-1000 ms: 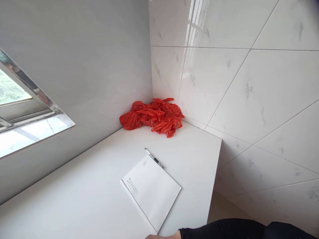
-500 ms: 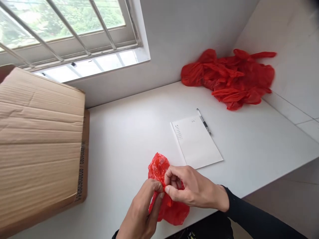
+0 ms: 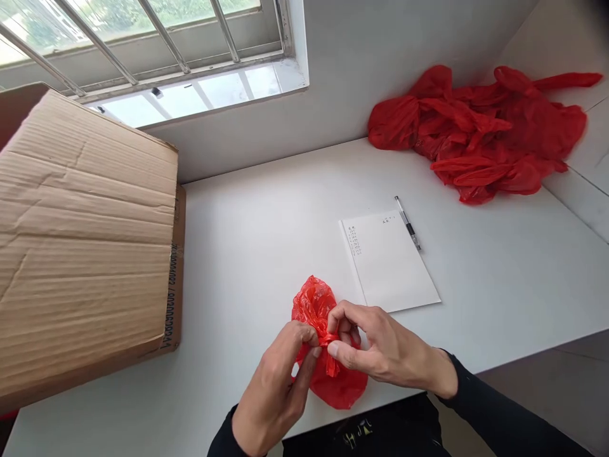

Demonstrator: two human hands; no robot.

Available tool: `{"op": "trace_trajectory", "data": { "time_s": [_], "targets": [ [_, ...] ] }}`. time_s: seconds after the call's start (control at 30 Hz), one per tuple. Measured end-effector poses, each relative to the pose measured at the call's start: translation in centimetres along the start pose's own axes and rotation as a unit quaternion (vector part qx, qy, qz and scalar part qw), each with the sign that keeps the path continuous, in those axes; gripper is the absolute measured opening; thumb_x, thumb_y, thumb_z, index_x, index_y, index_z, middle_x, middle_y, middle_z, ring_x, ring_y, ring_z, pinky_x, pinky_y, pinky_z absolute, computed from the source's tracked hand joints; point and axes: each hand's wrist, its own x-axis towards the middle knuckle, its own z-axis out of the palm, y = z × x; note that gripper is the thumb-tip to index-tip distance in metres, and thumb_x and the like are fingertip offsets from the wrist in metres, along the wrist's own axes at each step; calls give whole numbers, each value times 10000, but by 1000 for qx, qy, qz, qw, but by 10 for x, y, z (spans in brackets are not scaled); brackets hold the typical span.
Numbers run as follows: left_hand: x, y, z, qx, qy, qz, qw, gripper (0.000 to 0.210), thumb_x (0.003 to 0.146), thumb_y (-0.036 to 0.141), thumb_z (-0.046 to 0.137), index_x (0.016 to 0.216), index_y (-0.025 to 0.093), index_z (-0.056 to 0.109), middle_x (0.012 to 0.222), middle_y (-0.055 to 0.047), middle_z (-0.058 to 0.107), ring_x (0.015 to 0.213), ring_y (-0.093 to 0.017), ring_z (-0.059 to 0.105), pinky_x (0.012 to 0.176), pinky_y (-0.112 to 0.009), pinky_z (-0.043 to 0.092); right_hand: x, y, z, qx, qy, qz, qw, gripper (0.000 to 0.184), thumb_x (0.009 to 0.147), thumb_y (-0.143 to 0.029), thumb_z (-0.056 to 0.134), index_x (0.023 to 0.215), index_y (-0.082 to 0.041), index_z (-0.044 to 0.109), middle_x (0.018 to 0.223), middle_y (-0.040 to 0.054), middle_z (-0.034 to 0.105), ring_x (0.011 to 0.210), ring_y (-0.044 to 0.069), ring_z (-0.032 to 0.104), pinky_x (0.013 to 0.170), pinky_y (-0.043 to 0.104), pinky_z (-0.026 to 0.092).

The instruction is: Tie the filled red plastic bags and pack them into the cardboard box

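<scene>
Red crinkled plastic bag sits right at the near edge of the white surface, and both hands are on it in the head view. Left hand comes up from below, thumb and fingers pinched on the gathered neck of the bag. Right hand reaches in from the right and pinches that same twisted knot of plastic, fingertips almost meeting the left's. The bag's long axis runs away from the body, one lobe beyond the pinch, one nearer. Just beyond lie a white sheet of paper and a pen; a corrugated cardboard box stands left, a heap of red plastic bags far right.
</scene>
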Motion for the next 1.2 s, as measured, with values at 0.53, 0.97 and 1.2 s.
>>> {"op": "trace_trajectory", "data": {
  "time_s": [0.53,0.97,1.2],
  "targets": [
    [1,3,7,18,60,9,998,71,1000,172,528,1010,239,506,932,3,580,842,-129,539,764,-251,444,2,2,9,-48,55,-33,997,60,975,-224,558,942,-238,607,823,-42,595,723,117,506,657,277,401],
    [1,2,8,-18,107,-10,994,88,973,191,578,1049,231,560,979,-14,602,877,-137,563,788,-271,473,2,1,9,-9,87,-9,996,119,1009,-333,528,998,-247,609,886,-13,618,780,145,547,716,300,445],
    [-6,5,6,-128,203,-127,962,106,986,304,582,976,231,659,902,-6,662,778,-133,624,700,-246,506,-1,5,13,57,151,9,987,189,1061,-381,398,1044,-240,523,858,1,576,720,144,519,593,274,419]
  ]
}}
